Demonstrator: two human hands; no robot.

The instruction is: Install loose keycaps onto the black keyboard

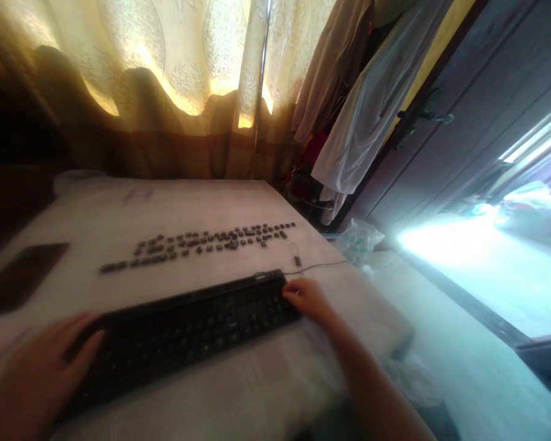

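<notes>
Left hand: I see my left hand [41, 367] at the near left end of the keyboard [179, 334], fingers parted from the thumb, which lies over its dark body; blur hides how firmly they press.
Right hand: My right hand [310, 300] has its fingers bent close together at the keyboard's far right corner; I cannot tell whether they pinch anything.
Keyboard: Black, slanting across the desk [202, 202] between both sets of fingers.
Loose keys: Beyond the keyboard, ahead of my fingers, small dark keys [234, 244] lie in uneven rows.
Cable: Just past the right fingers, a thin cable [321, 265] runs rightward from the keyboard.
Small piece: A dark piece with a thin loop [297, 261] sits near the cable, beyond the right fingers.
Flat object: Beyond the left fingers, a dark slab [22, 275] lies flat.
Bag: Farther right, a clear plastic bag [359, 237].
</notes>
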